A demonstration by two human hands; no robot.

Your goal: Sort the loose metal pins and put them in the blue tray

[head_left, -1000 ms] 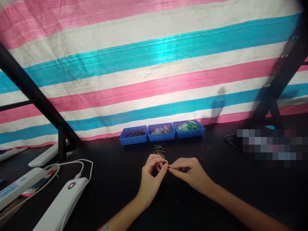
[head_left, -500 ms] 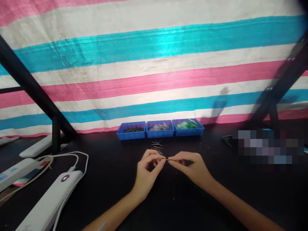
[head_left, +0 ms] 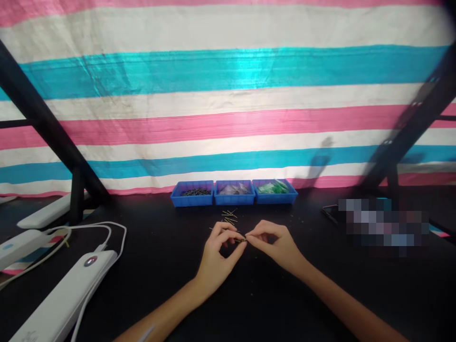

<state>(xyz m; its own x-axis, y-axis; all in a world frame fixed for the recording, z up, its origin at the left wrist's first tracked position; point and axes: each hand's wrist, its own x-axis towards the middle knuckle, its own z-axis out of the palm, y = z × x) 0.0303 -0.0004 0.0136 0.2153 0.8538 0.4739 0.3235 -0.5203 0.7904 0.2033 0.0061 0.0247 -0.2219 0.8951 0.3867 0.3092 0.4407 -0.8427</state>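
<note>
My left hand (head_left: 218, 254) and my right hand (head_left: 276, 246) meet fingertip to fingertip over the black table (head_left: 171, 294). Both pinch a thin metal pin (head_left: 241, 239) that lies level between them. Just beyond the fingers lies a small loose heap of similar pins (head_left: 230, 216). Behind it three blue trays stand in a row: the left one (head_left: 193, 194) holds dark pins, the middle one (head_left: 234, 192) clear pieces, the right one (head_left: 275, 190) green pieces.
White power strips (head_left: 64, 304) with cables lie at the left. Black frame bars (head_left: 46, 128) slant up on both sides. A striped pink, white and teal tarp (head_left: 228, 95) closes the back. A blurred patch (head_left: 383, 223) lies at the right, a dark flat object beside it.
My hands have drawn closer together on the pin, so less of it shows between the fingertips. The view has shifted slightly; the trays and power strips stay where they were.
</note>
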